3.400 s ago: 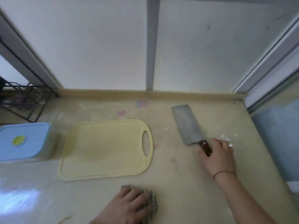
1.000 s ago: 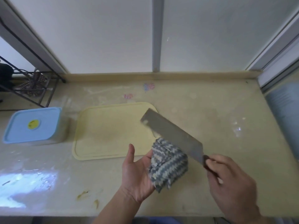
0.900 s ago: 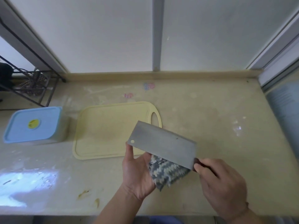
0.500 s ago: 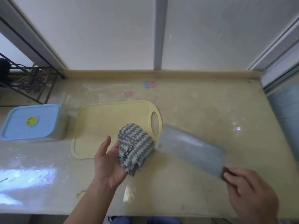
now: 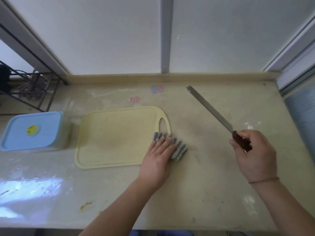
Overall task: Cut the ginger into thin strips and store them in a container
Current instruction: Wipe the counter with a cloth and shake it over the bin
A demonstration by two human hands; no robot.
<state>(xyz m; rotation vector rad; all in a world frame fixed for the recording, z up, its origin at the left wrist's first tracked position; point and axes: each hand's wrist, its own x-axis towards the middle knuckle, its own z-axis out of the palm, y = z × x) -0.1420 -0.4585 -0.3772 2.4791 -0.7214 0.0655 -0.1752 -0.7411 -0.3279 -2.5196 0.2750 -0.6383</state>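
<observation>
Beige countertop point(image 5: 213, 184), stained, backed by a pale wall with a vertical grey strip.

Left hand point(image 5: 157, 159): palm down, fingers straight and close together, pressing a grey-and-white striped cloth point(image 5: 178, 149). The cloth lies across the near right corner of the yellow cutting board point(image 5: 115, 135), partly on the board just below its handle slot, partly on the counter.

Right hand point(image 5: 254, 157): fingers curled round the dark wooden handle of a cleaver point(image 5: 209, 109). The blade is seen nearly edge-on as a narrow strip, pointing away and to the left, raised over the counter right of the board. Thin brown band on the right wrist.

Light blue container point(image 5: 32, 132): lid on, yellow-green disc at its centre; sits on the counter just left of the board, not touching it.

Ginger: none visible on the board or the counter.

Black wire rack point(image 5: 32, 89) at far left. Small pink and blue marks on the counter beyond the board. A yellowish smear near the front edge, left of the left forearm.
</observation>
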